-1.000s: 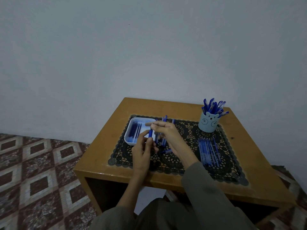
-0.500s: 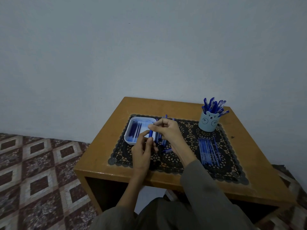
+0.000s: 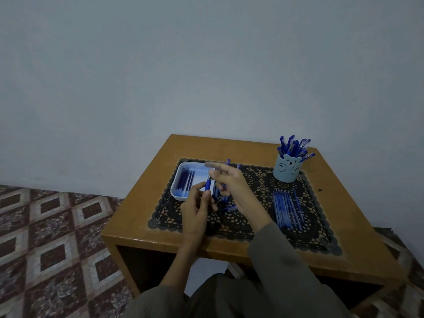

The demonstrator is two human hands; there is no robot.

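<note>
Left hand [image 3: 195,210] held a short blue pen [image 3: 208,186] upright, grip closed round the smooth plastic barrel, over the near right corner of the tray [image 3: 177,196]. Tray was white, rounded-rectangular and shallow, with thin dark refills [image 3: 187,180] lying in it side by side. Right hand [image 3: 229,182] was just beside the pen, motion-blurred; couldn't tell if its grip held anything. Loose pens [image 3: 223,197] lay under the hands on a black lace mat [image 3: 252,219]. Glossy wooden worktop [image 3: 146,203]. Pale-blue round bear cup [image 3: 288,169] was full of pens at back right, with a row of slim blue sticks [image 3: 286,208] in front of it.
</note>
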